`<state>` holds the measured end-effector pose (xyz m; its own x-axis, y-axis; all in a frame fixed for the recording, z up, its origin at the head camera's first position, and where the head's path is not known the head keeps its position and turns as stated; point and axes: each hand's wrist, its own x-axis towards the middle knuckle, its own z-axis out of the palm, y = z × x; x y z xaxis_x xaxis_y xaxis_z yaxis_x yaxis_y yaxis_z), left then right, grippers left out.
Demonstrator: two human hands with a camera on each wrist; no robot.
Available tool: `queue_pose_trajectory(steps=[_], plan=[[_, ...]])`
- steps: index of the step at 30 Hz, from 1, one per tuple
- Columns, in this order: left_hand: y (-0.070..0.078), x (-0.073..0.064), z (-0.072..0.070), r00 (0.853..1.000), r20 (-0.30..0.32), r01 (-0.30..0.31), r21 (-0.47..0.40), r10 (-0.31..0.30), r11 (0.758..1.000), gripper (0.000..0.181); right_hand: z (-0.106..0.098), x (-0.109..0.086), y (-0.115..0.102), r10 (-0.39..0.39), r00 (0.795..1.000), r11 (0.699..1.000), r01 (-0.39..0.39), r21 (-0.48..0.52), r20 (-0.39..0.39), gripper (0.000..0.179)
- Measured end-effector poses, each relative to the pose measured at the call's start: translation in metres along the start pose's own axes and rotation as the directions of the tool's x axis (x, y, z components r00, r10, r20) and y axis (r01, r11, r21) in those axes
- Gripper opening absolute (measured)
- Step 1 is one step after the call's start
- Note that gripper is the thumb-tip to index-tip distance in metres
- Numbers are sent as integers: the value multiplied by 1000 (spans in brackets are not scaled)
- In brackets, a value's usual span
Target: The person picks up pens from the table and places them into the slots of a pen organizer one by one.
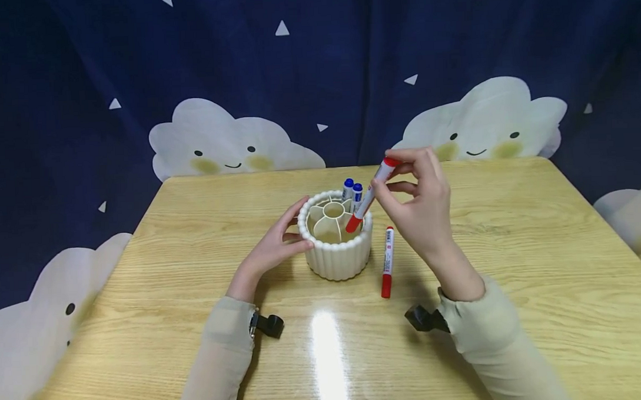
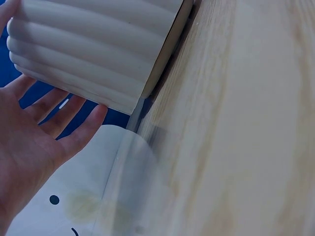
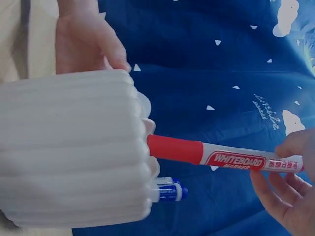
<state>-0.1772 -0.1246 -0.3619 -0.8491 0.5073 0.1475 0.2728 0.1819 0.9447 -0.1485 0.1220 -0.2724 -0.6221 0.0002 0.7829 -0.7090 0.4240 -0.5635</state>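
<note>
A cream ribbed pen holder (image 1: 337,262) with petal-shaped compartments stands upright on the table. My left hand (image 1: 275,244) grips its left side, the thumb at the near rim and the fingers spread round the far side. In the left wrist view those fingers touch the holder's ribbed wall (image 2: 93,49). Between thumb and fingertips my right hand (image 1: 425,205) pinches a red whiteboard marker (image 1: 371,195) near its upper end. The marker slants down, its red cap at the opening on the holder's right side. Two blue-capped markers (image 1: 357,193) stand in the holder's back right.
Another red-capped marker (image 1: 388,259) lies on the wooden table (image 1: 486,253), right of the holder and below my right hand. A dark blue curtain (image 1: 295,71) with cloud prints hangs behind the table's far edge. A black strap mount (image 1: 420,318) sits at each wrist.
</note>
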Motion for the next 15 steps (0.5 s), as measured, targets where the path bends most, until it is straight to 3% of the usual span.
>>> queue_pose_trajectory(steps=[15], plan=[[-1, 0, -1, 1000, 7, -12, -14, 12, 1000, 82, 20, -19, 13, -14, 995, 999, 10, 35, 99, 18]])
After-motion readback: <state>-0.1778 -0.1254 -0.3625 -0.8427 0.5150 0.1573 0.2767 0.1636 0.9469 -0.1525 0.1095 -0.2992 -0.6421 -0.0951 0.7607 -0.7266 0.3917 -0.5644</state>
